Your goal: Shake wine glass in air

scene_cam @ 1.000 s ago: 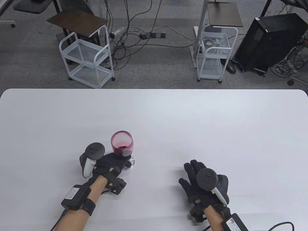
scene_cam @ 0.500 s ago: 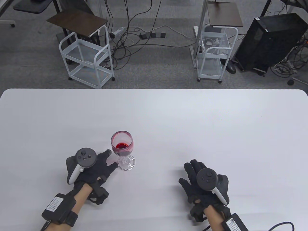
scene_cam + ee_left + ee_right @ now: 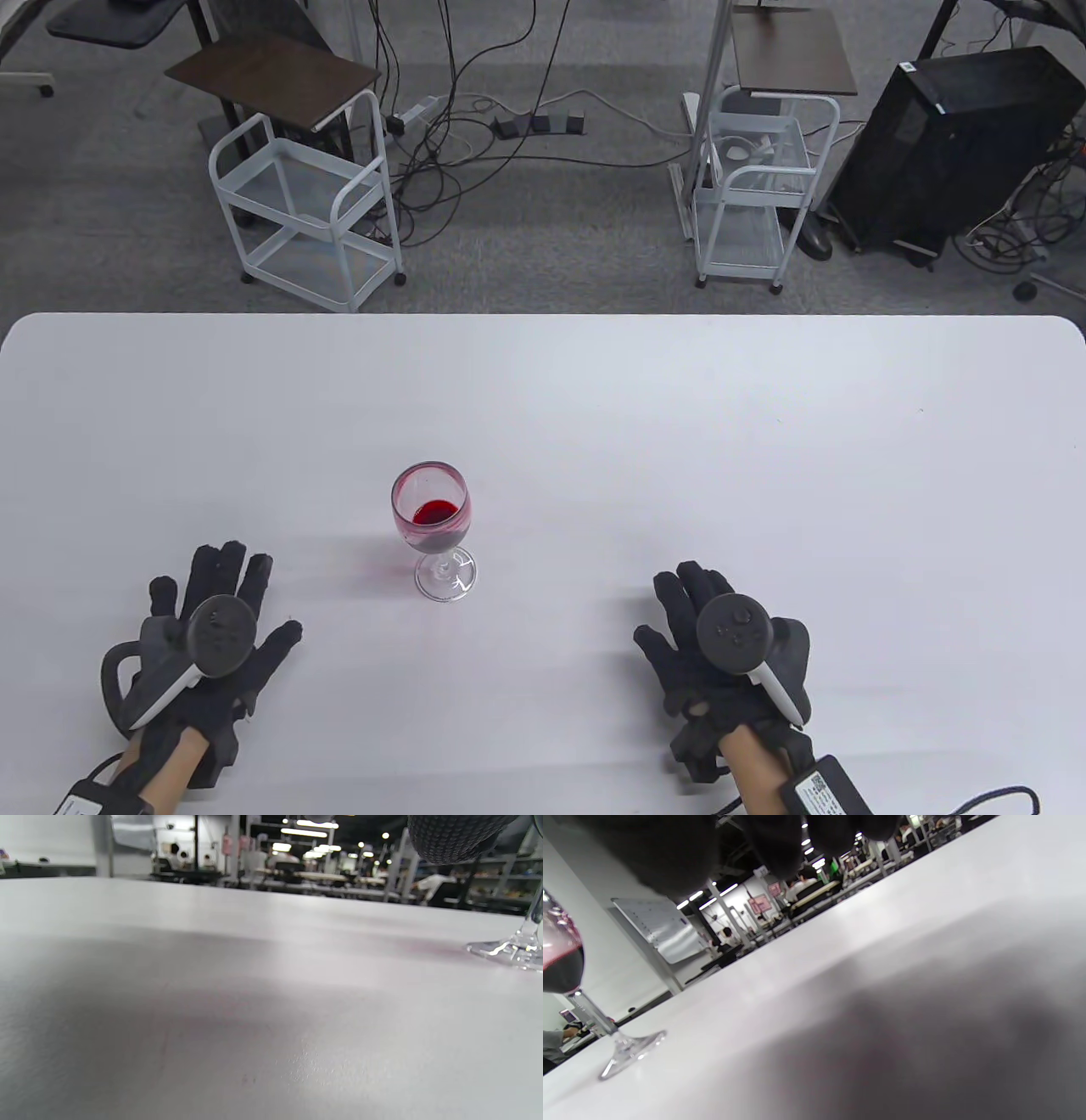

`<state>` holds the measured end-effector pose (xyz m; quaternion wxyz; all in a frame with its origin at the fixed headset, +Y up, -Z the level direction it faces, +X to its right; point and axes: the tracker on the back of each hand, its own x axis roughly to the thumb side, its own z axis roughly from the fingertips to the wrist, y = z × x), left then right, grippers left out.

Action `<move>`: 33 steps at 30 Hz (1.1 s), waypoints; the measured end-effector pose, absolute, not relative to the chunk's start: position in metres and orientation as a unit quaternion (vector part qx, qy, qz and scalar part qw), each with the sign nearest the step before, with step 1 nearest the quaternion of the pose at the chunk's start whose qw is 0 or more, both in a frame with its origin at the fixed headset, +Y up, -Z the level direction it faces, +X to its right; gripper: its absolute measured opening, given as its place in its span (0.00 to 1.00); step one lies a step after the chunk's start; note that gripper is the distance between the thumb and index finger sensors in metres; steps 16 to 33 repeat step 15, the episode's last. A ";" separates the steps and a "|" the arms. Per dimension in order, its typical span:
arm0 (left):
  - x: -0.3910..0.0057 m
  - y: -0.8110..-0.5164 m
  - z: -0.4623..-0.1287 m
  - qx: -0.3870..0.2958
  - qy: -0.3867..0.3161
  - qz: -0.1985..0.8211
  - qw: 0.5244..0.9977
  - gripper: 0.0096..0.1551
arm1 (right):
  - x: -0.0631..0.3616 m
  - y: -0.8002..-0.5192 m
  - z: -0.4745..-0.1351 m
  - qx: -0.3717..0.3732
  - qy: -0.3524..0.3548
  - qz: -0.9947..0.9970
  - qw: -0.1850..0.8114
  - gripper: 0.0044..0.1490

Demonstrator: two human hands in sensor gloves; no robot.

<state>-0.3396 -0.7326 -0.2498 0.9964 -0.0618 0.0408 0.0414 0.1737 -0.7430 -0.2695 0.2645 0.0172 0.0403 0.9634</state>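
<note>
Item: wine glass [image 3: 432, 531], clear, stemmed, a small pool of red wine in the bowl; stands upright on its foot on the white table [image 3: 594, 407], left of centre, between the two hands and untouched by either. Left hand [image 3: 204, 645]: a second ago wrapped around the glass at the stem; half a second ago opened beside the foot; now drawn back toward the near left edge, well apart from the glass, fingers spread and released, palm down, holding nothing. Right hand [image 3: 721, 654]: unchanged across all three moments, flat on the table at the near right, fingers extended and loose, grasping nothing. Wrist views confirm the foot [image 3: 630, 1052] planted on the surface. Assessment: with the glass set down and let go, either the shake is finished or a fresh grasp is needed.
</note>
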 end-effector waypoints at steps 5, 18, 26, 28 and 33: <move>-0.339 -0.737 -0.252 -0.065 0.048 0.012 0.997 0.53 | 0.176 -0.743 -0.269 0.011 0.037 0.963 0.266 0.45; -0.343 -0.738 -0.251 -0.066 0.053 0.028 0.996 0.53 | 0.177 -0.743 -0.268 0.007 0.035 0.963 0.267 0.45; -0.343 -0.738 -0.251 -0.066 0.053 0.028 0.996 0.53 | 0.177 -0.743 -0.268 0.007 0.035 0.963 0.267 0.45; -0.343 -0.738 -0.251 -0.066 0.053 0.028 0.996 0.53 | 0.177 -0.743 -0.268 0.007 0.035 0.963 0.267 0.45; -0.343 -0.738 -0.251 -0.066 0.053 0.028 0.996 0.53 | 0.177 -0.743 -0.268 0.007 0.035 0.963 0.267 0.45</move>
